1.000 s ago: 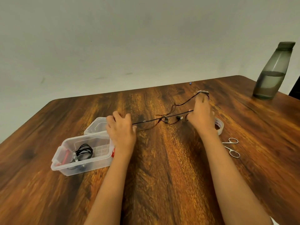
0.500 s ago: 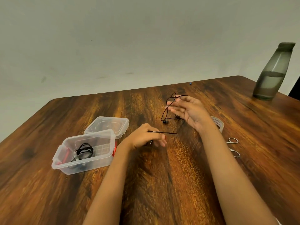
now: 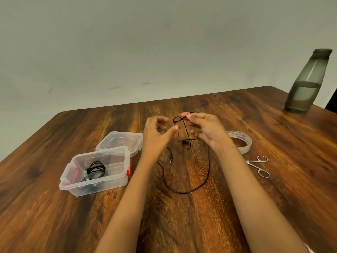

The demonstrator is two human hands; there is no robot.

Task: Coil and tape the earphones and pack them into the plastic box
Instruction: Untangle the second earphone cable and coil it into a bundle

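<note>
Now, earphones (image 3: 185,142) in a pinch of the right hand (image 3: 209,133), left hand (image 3: 155,137) loose, empty, beside.

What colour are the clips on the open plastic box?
Red clips on the clear plastic box; the head view shows them best.

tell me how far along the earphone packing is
Done: one coil already lies in the open box, lid beside it. In hand: the right hand pinches loops of a second cable, the left hand close by; most of it, plug included, trails loose on the table. Left: finish coiling, tape it (tape and scissors lie untouched to the right), pack it.
</note>
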